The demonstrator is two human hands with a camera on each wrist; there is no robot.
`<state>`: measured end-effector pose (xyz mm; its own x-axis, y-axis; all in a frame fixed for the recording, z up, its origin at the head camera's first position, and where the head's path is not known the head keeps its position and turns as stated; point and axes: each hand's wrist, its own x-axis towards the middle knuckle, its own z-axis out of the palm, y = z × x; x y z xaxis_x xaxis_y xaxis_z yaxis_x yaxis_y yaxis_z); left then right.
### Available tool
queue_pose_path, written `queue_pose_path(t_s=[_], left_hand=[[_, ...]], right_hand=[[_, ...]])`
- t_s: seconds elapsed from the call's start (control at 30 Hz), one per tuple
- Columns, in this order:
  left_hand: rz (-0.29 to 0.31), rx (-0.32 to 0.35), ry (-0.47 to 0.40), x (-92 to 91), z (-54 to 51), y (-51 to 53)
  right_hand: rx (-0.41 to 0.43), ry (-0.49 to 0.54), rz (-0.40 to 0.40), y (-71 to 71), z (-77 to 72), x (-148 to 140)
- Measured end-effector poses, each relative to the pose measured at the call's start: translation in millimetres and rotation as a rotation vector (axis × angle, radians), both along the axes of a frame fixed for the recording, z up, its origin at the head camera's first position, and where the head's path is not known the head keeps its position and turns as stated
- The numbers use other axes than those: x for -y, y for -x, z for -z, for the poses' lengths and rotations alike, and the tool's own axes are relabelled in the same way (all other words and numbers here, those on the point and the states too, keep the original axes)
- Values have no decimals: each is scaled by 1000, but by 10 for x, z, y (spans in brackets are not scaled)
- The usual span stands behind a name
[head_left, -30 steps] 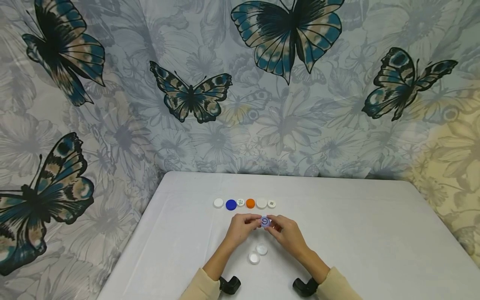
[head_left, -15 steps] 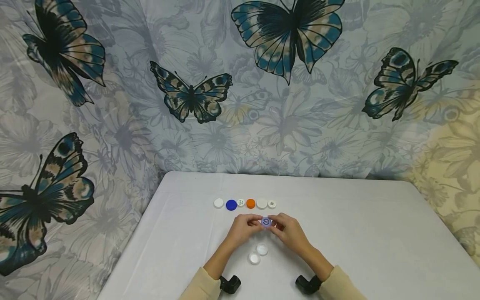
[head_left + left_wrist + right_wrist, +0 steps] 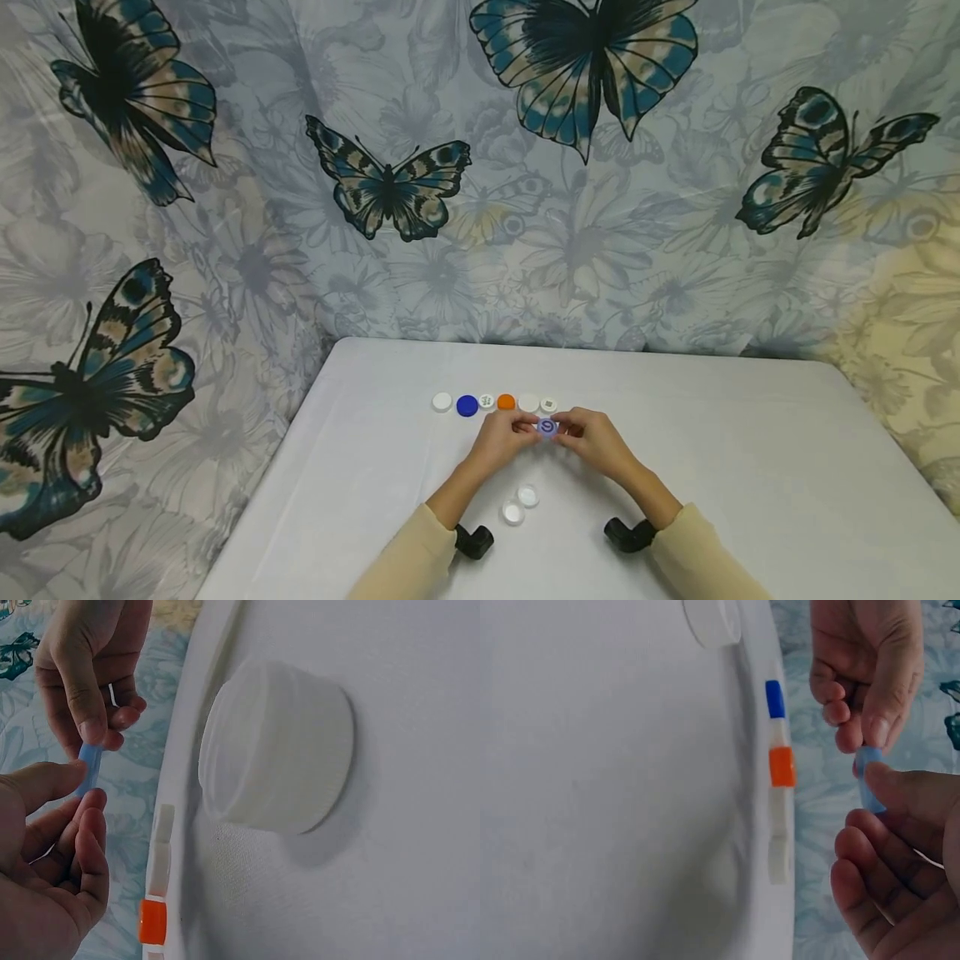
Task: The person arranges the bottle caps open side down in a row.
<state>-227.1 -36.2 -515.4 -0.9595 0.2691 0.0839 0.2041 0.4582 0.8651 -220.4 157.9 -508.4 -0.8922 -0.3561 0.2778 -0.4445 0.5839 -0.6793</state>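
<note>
Both hands hold one light blue-purple cap (image 3: 547,427) between them, just in front of a row of caps. My left hand (image 3: 501,443) pinches its left side with thumb and fingers; my right hand (image 3: 602,443) pinches the right side. The cap's top shows a darker round mark. From the left wrist view, the cap (image 3: 90,769) stands on edge between the fingertips of the left hand (image 3: 52,862) and the right hand (image 3: 94,675). The right wrist view shows the same cap (image 3: 869,778) pinched from both sides.
Behind the hands lies a row of caps: white (image 3: 442,402), blue (image 3: 467,406), patterned white (image 3: 487,402), orange (image 3: 506,402), white (image 3: 528,403) and patterned white (image 3: 549,405). Two white caps (image 3: 528,496) (image 3: 513,512) lie between the forearms on the white table (image 3: 750,467).
Both hands have moved slightly forward and right with the cap, closer to the row. The head view has shifted a little. The caps on the table stay in the same arrangement.
</note>
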Motion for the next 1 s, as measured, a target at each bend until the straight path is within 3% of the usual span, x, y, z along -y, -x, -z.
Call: queue_pose_path(t_s=[0.23, 0.47, 0.67, 1.0], left_hand=[[-10, -16, 35, -150, 36, 173], [-27, -44, 144, -309, 73, 310], [-33, -106, 207, -409, 114, 429], [-64, -86, 322, -541, 104, 535]], right_hand=[[29, -13, 67, 173, 64, -83], [58, -25, 81, 309, 103, -174], [73, -37, 103, 407, 128, -232], [107, -79, 131, 523, 182, -258]])
